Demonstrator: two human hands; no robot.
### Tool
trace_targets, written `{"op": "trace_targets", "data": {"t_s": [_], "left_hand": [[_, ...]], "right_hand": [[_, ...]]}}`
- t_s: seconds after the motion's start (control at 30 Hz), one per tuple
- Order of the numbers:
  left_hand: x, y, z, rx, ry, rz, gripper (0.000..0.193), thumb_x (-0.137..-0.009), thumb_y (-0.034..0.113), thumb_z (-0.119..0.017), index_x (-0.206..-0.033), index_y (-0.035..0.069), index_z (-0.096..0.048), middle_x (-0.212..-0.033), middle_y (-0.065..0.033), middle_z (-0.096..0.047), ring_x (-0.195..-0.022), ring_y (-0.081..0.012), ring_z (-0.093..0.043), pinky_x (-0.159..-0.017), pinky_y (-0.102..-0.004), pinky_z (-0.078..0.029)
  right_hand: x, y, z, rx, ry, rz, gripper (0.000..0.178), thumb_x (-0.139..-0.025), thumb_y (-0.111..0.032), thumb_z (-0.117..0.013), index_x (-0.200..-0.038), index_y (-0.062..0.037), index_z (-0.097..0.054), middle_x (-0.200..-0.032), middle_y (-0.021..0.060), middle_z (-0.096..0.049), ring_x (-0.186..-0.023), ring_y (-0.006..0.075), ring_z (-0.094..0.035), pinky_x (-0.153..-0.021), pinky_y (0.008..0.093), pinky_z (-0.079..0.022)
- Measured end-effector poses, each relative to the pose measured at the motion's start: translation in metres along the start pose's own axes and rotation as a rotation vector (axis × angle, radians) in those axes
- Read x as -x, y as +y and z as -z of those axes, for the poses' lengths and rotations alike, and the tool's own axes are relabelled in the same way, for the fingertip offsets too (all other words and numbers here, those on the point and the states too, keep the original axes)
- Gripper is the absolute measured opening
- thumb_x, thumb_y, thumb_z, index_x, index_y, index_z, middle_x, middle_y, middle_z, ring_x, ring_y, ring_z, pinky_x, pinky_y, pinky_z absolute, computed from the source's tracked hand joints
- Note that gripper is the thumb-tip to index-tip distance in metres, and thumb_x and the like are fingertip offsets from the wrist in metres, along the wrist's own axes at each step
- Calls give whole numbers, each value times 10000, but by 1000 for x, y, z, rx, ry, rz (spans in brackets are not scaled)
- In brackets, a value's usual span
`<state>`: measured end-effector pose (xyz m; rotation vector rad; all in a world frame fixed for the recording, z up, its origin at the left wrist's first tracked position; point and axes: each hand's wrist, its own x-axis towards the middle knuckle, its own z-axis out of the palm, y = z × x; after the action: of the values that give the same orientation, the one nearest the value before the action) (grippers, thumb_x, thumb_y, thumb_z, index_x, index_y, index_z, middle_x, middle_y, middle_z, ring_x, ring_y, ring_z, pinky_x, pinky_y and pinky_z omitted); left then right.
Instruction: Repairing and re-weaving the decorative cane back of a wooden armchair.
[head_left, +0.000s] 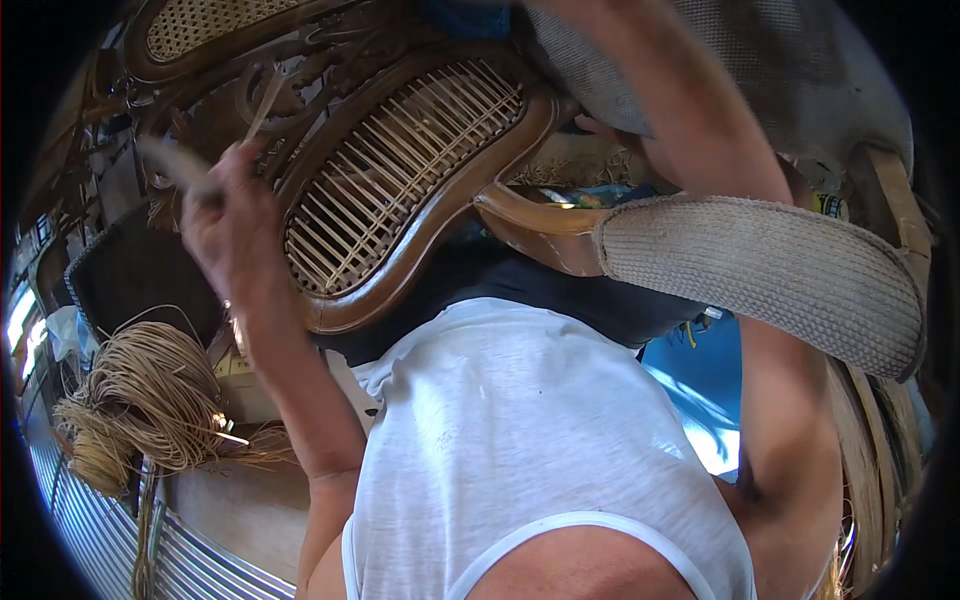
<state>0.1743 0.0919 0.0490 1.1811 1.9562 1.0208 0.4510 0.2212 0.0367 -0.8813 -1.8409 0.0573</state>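
My left hand point(235, 225) is raised just left of a carved wooden chair frame point(350, 318), its fingers closed. A blurred, greyish stick-like tool point(175, 163) juts from it to the upper left, its exact kind unclear. A thin pale strip point(265, 105) rises above the same hand; whether the fingers hold it, I cannot tell. Inside the curved frame, pale cane strands point(400, 175) run in a row across the opening, with some crossing them lengthwise. My right forearm point(690, 100) reaches up past the frame's right end, and its hand lies beyond the top edge.
A woven beige band point(760, 270) arches over my right arm at the right. Coiled cane point(155, 395) hangs at lower left. Another caned panel point(215, 25) is at the upper left, and grey mesh point(770, 70) at the upper right. Wood strips point(870, 450) stand at the right.
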Motion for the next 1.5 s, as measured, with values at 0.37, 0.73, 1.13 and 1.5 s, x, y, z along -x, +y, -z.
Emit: {"op": "trace_targets", "data": {"t_s": [0.37, 0.73, 1.13, 1.5], "left_hand": [[29, -19, -114, 75, -708, 78, 190, -1028, 233, -707, -1035, 43, -701, -696, 47, -568, -609, -41, -465, -553, -237, -370], [21, -18, -151, -233, -799, 96, 298, -994, 321, -719, -963, 24, -725, -691, 10, -590, -623, -86, -504, -586, -292, -426], [11, -24, -131, -571, -890, -215, 303, -1071, 279, -538, -1100, 8, -669, -853, -160, -689, -807, -288, -658, -772, -436, -528], [-8, -31, -171, -829, -1025, -499, 269, -999, 263, -587, -1121, 57, -710, -1000, -267, -714, -1011, -461, -676, -849, -560, -526]], "right_hand": [[122, 8, 27, -625, -925, -724, 244, -1010, -272, -699, -1094, -44, -728, -807, -12, -644, -732, 64, -577, -675, 240, -476], [169, 14, 44, -507, -882, -862, 184, -1010, -176, -665, -1119, -38, -720, -947, 46, -711, -785, 145, -657, -754, 330, -557], [200, 28, 30, -132, -941, -859, 186, -955, -116, -600, -1079, -18, -699, -1039, 148, -705, -930, 293, -705, -833, 407, -558], [214, 4, 28, 108, -856, -751, 174, -938, -91, -586, -1062, -15, -682, -987, 214, -686, -955, 373, -693, -849, 456, -556]]}}
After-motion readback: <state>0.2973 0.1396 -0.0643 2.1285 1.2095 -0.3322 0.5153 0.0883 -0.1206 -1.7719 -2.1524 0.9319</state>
